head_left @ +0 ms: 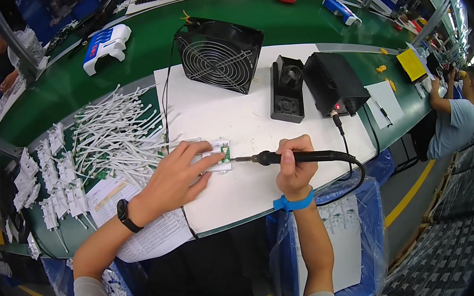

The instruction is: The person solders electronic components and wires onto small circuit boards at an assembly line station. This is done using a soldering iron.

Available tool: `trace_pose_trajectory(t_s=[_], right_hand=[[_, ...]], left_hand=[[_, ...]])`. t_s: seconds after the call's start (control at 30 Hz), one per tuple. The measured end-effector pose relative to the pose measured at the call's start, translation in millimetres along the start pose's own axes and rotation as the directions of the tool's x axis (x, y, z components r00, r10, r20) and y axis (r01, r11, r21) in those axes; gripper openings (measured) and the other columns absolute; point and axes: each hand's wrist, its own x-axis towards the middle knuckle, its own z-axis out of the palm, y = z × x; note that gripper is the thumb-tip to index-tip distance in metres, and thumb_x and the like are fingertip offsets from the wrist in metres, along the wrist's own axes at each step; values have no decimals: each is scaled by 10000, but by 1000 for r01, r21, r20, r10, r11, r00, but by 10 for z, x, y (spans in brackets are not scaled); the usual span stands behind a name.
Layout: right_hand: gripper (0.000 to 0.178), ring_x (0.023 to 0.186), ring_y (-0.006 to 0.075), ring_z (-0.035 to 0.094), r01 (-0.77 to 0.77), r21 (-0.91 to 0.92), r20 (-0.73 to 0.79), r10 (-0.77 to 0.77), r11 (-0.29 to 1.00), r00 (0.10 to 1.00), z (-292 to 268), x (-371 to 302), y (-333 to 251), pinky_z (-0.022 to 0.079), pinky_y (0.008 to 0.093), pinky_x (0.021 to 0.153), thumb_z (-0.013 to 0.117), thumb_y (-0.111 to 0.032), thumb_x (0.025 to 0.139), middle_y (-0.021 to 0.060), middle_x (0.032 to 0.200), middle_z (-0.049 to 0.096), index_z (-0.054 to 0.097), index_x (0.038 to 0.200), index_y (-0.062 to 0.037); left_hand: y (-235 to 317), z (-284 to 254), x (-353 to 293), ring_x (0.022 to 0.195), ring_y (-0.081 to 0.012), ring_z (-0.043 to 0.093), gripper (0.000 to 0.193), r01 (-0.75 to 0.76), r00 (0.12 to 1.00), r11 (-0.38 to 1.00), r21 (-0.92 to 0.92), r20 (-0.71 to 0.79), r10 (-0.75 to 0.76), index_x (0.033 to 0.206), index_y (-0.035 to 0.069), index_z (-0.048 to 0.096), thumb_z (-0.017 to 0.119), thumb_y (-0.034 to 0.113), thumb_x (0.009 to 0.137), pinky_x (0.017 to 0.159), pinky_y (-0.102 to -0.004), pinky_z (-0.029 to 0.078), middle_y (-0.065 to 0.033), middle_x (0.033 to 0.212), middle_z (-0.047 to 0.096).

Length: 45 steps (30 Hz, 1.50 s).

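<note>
My left hand (179, 172) holds a white plastic housing (222, 168) down on the white work sheet, fingers spread over it. A small green circuit board (225, 152) shows at the housing's right end. In my right hand (294, 172) is a soldering iron (324, 156), gripped by its black handle. The iron's tip points left and is at the board's edge; whether it touches cannot be made out. White cables (118, 134) lie heaped to the left of my left hand. Several more white housings (61, 175) lie further left.
Beyond my hands stand a black fan (218, 55), a black iron stand (288, 89) and a black soldering station (335, 83). The iron's cord loops at the right. Printed paper (145, 234) lies under my left forearm. A blue lined bin (374, 251) stands at right; co-workers sit around.
</note>
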Motion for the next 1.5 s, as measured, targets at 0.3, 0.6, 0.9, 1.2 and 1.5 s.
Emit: trace_pose_trajectory(t_s=[0.3, 0.6, 0.9, 1.2, 1.5], right_hand=[[103, 614, 78, 482, -25, 46, 7, 25, 999, 1000, 16, -6, 18, 403, 239, 562, 598, -103, 950, 30, 745, 569, 571, 901, -16], [98, 629, 68, 480, -33, 68, -27, 35, 997, 999, 9, -17, -36, 399, 234, 571, 583, -99, 958, 28, 757, 559, 564, 915, -14], [157, 653, 76, 463, -79, -2, -183, 78, 997, 980, 7, 17, -25, 385, 230, 593, 529, -152, 987, 39, 781, 555, 543, 892, -28], [140, 621, 32, 373, -102, 8, -310, 100, 995, 945, 111, 134, -15, 286, 192, 510, 451, -147, 1060, 9, 836, 492, 494, 951, -70], [100, 599, 31, 424, -294, 85, -271, 306, 952, 913, 49, 163, -213, 309, 191, 515, 608, -112, 1020, -25, 766, 488, 514, 995, -89]], left_hand=[[-11, 10, -15, 1103, -326, 551, 450, 11, 1000, 1000, 3, 8, -11, 1290, 111, 649, 669, 63, 844, 916, -398, 485, -131, 1230, 581], [-4, 0, -13, 1089, -322, 553, 447, 5, 1000, 1000, 4, 3, -5, 1293, 116, 651, 671, 63, 850, 891, -395, 492, -132, 1238, 576], [-32, 5, -10, 1063, -310, 565, 445, -35, 999, 998, 54, -20, 36, 1297, 119, 653, 699, 102, 854, 867, -389, 505, -127, 1228, 582], [-83, 219, 105, 860, -222, 610, 392, -12, 976, 961, 275, -208, 71, 1055, 93, 721, 824, 342, 770, 673, -337, 513, -46, 984, 625], [143, 204, -93, 1136, -359, 530, 454, 136, 967, 977, 166, -236, -95, 1213, 3, 666, 756, 220, 825, 959, -429, 480, -182, 1232, 567]])
